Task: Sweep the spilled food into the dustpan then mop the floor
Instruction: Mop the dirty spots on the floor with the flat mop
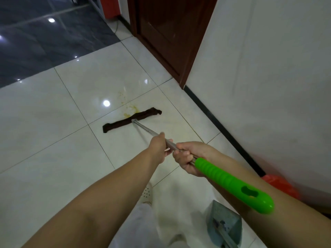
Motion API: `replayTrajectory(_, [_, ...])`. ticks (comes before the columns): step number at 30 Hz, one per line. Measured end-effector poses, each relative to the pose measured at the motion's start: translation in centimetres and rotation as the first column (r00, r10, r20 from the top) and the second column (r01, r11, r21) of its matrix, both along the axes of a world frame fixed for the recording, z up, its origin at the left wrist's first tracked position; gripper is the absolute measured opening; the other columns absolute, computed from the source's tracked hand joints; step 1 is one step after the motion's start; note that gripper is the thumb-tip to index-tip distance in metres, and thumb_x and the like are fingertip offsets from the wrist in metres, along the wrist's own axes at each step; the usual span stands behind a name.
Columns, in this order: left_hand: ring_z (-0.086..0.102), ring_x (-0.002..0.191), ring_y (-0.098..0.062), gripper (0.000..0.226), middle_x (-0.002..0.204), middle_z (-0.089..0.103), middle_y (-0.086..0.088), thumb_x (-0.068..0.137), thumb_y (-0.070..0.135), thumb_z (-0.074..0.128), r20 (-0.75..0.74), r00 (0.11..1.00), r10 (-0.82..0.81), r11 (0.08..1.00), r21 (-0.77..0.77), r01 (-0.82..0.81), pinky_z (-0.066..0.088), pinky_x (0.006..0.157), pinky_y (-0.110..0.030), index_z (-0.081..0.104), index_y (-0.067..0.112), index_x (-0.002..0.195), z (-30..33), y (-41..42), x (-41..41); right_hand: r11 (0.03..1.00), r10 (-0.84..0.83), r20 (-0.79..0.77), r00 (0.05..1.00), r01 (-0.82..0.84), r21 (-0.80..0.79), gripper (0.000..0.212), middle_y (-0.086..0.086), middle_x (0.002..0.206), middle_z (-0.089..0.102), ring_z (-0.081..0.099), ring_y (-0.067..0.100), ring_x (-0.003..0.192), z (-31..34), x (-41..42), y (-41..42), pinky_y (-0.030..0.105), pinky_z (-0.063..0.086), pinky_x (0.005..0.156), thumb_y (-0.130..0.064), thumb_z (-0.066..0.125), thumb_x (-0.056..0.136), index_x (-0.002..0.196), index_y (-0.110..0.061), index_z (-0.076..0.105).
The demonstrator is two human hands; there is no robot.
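Sweeping apparently done — dustpan (223, 224) aside; left hand (158, 145) and right hand (186, 158) gripping mop (132, 119), yellow stain (131, 110) remaining.

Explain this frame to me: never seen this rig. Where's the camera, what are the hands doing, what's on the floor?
There is no robot here. One wide-angle camera sits on a person's head and looks forward and down, so you see their own two bare arms from above.

Both hands hold a mop. The left hand grips the metal pole further down; the right hand grips it just below the green handle.

The dark mop head lies flat on the white tiled floor, at the edge of a yellowish stain. A metal dustpan stands on the floor near the person's feet at lower right, with dark bits in it. A wall and a brown door are on the right.
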State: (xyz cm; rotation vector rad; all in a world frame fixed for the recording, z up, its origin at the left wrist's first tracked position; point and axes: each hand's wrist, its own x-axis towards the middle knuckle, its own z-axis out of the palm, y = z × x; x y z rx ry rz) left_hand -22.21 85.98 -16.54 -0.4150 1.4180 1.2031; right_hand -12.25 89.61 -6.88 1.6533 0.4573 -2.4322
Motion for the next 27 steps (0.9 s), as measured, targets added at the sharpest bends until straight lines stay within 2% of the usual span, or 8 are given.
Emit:
replayTrajectory(3, [0.061, 0.076, -0.018, 0.033, 0.085, 0.061, -0.003, 0.102, 0.033, 0.034, -0.02, 0.999, -0.033, 0.999, -0.031, 0.032, 0.044, 0.053, -0.025, 0.05, 0.008, 0.116, -0.3, 0.6, -2.2, 1.0, -0.031, 0.003, 1.0, 0.031, -0.002, 0.013, 0.003, 0.062, 0.041, 0.033, 0.004, 0.023, -2.0, -3.0, 0.8, 0.01, 0.026, 0.023, -0.013, 0.052, 0.095, 0.083, -0.011, 0.049])
replayTrajectory(5, [0.06, 0.073, -0.018, 0.035, 0.084, 0.061, -0.004, 0.102, 0.032, 0.033, -0.059, 0.995, -0.084, 0.995, -0.063, 0.081, 0.044, 0.053, -0.024, 0.056, 0.005, 0.103, -0.5, 0.8, -3.4, 0.999, -0.049, -0.005, 0.999, 0.049, 0.004, 0.012, 0.005, 0.063, 0.042, 0.034, 0.005, 0.023, -2.9, -4.4, 0.9, 0.01, 0.027, 0.024, -0.011, 0.053, 0.095, 0.083, -0.01, 0.049])
replayTrajectory(7, [0.055, 0.063, -0.016, 0.036, 0.077, 0.058, -0.006, 0.102, 0.03, 0.032, -0.12, 0.984, -0.129, 0.989, -0.091, 0.119, 0.044, 0.051, -0.024, 0.052, 0.007, 0.083, -0.5, 0.8, -4.1, 0.998, -0.06, -0.022, 0.998, 0.06, 0.007, 0.013, 0.005, 0.062, 0.042, 0.034, 0.004, 0.023, -3.4, -5.1, 0.9, 0.01, 0.028, 0.025, -0.009, 0.053, 0.095, 0.083, -0.009, 0.049])
replayTrajectory(11, [0.049, 0.059, -0.015, 0.042, 0.066, 0.051, -0.008, 0.103, 0.025, 0.027, -0.209, 0.938, -0.277, 0.959, -0.124, 0.256, 0.042, 0.051, -0.026, 0.047, 0.007, 0.07, 0.2, 0.5, -3.6, 0.996, -0.084, -0.019, 0.996, 0.084, -0.01, 0.016, 0.004, 0.059, 0.041, 0.033, 0.004, 0.023, -2.8, -4.2, 0.7, 0.011, 0.029, 0.025, -0.011, 0.052, 0.096, 0.081, -0.003, 0.05])
replayTrajectory(14, [0.054, 0.065, -0.015, 0.042, 0.07, 0.056, -0.008, 0.103, 0.025, 0.024, -0.191, 0.901, -0.39, 0.921, -0.106, 0.376, 0.046, 0.055, -0.029, 0.047, 0.007, 0.073, 0.6, -0.1, -1.5, 0.995, -0.098, -0.006, 0.995, 0.097, -0.025, 0.019, 0.005, 0.055, 0.042, 0.033, 0.004, 0.024, -1.9, -1.4, 0.4, 0.01, 0.029, 0.025, -0.012, 0.049, 0.097, 0.084, 0.002, 0.054])
replayTrajectory(19, [0.057, 0.073, -0.019, 0.047, 0.074, 0.06, -0.009, 0.102, 0.027, 0.023, -0.124, 0.835, -0.536, 0.844, -0.066, 0.533, 0.052, 0.08, -0.04, 0.052, 0.007, 0.07, 1.0, -1.8, 4.2, 0.992, -0.118, 0.056, 0.991, 0.12, -0.029, 0.019, 0.005, 0.052, 0.042, 0.032, 0.005, 0.024, -0.8, 5.4, -1.5, 0.011, 0.027, 0.023, -0.011, 0.045, 0.098, 0.084, 0.0, 0.052])
replayTrajectory(23, [0.059, 0.076, -0.02, 0.043, 0.078, 0.062, -0.01, 0.102, 0.029, 0.023, -0.095, 0.799, -0.593, 0.805, -0.05, 0.592, 0.055, 0.074, -0.04, 0.052, 0.007, 0.078, 1.5, -3.2, 10.2, 0.994, -0.094, 0.095, 0.991, 0.099, -0.048, 0.027, 0.003, 0.039, 0.038, 0.031, 0.006, 0.022, 0.9, 11.9, -3.3, 0.012, 0.026, 0.022, -0.014, 0.044, 0.098, 0.073, -0.003, 0.047])
replayTrajectory(27, [0.06, 0.08, -0.02, 0.042, 0.083, 0.063, -0.01, 0.102, 0.032, 0.023, -0.029, 0.788, -0.615, 0.788, 0.013, 0.616, 0.056, 0.072, -0.039, 0.053, 0.008, 0.084, 1.8, -4.2, 16.0, 0.993, -0.085, 0.112, 0.99, 0.093, -0.068, 0.034, 0.001, 0.036, 0.033, 0.03, 0.006, 0.02, 3.1, 17.4, -4.7, 0.012, 0.026, 0.021, -0.016, 0.041, 0.099, 0.068, -0.005, 0.044])
